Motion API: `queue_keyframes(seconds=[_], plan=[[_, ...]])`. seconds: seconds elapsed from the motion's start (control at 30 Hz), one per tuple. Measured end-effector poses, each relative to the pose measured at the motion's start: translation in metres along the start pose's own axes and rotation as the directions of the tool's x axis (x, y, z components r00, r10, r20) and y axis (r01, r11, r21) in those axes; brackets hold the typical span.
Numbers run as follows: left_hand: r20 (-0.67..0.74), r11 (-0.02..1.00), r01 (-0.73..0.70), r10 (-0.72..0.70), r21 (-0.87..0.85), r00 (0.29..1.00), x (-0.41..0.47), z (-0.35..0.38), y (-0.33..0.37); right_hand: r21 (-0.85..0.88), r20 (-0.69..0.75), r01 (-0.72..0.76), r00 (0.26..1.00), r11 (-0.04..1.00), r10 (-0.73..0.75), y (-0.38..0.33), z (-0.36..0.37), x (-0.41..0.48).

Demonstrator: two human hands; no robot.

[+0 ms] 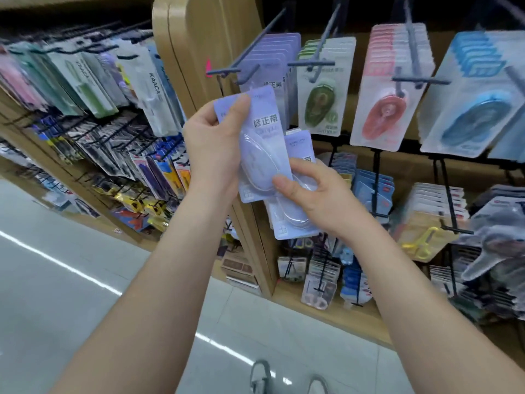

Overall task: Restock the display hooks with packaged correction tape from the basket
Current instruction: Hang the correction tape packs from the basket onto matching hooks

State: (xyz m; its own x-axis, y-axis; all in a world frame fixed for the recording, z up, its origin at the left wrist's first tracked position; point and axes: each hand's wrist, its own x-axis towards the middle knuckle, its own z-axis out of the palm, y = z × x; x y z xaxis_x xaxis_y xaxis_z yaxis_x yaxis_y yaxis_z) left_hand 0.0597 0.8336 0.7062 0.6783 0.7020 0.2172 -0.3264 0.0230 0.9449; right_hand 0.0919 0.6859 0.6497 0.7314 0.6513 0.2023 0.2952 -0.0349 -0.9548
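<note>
The left hand (213, 146) grips a lilac correction tape pack (262, 137), the right hand (318, 194) pinches a second pack (295, 223) beneath it, before wooden shelving (204, 38) with loaded hooks (311, 63) above pale tiled floor (56, 280).

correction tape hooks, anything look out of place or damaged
Nothing stands out. The purple packs, green packs, red packs and blue packs each hang on their own hook, sorted by colour. The left hand and right hand hold two spare purple packs, not yet hung.
</note>
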Motion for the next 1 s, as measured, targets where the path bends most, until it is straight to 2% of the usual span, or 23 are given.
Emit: queue_keyframes(seconds=[0.13,0.33,0.5,0.63,0.73,0.77,0.8,0.87,0.9,0.97,1.0], plan=[[0.000,0.997,-0.068,0.068,0.021,0.998,0.029,-0.007,-0.006,0.002,-0.067,-0.024,0.997,1.000,0.024,0.007,0.014,0.017],[0.125,0.990,-0.120,0.110,0.077,0.986,0.050,-0.007,-0.001,0.031,-0.091,-0.048,0.995,0.998,0.050,0.007,0.027,0.028],[0.226,1.000,0.028,-0.025,-0.012,0.974,0.060,-0.013,-0.001,0.033,-0.125,-0.023,0.992,0.999,0.027,0.010,0.035,0.028],[0.285,0.993,0.093,-0.067,-0.078,0.956,0.060,-0.018,0.002,0.046,-0.129,-0.012,0.992,0.999,0.017,0.006,0.036,0.025],[0.238,0.977,0.181,-0.149,-0.116,0.960,0.061,-0.013,0.003,0.060,-0.137,-0.022,0.990,0.998,0.030,0.005,0.038,0.025],[0.197,0.983,0.168,-0.152,-0.067,0.968,0.060,-0.010,0.002,0.069,-0.141,-0.027,0.989,0.997,0.037,0.006,0.038,0.026],[0.159,0.993,0.110,-0.114,0.035,0.981,0.059,-0.008,-0.001,0.078,-0.142,-0.031,0.989,0.996,0.042,0.005,0.038,0.026],[0.124,0.959,-0.100,0.069,0.266,0.990,0.052,-0.011,-0.009,0.078,-0.153,-0.028,0.987,0.997,0.039,0.005,0.037,0.028],[0.130,0.902,-0.218,0.182,0.372,0.975,0.045,-0.016,-0.013,0.074,-0.163,-0.019,0.986,0.997,0.031,0.005,0.036,0.028],[0.186,0.697,-0.428,0.398,0.576,0.898,0.030,-0.030,-0.020,0.068,-0.190,-0.012,0.981,0.998,0.025,0.007,0.036,0.029],[0.244,0.589,-0.473,0.427,0.655,0.871,0.022,-0.035,-0.021,0.052,-0.204,-0.018,0.979,0.999,0.028,0.009,0.036,0.030]])
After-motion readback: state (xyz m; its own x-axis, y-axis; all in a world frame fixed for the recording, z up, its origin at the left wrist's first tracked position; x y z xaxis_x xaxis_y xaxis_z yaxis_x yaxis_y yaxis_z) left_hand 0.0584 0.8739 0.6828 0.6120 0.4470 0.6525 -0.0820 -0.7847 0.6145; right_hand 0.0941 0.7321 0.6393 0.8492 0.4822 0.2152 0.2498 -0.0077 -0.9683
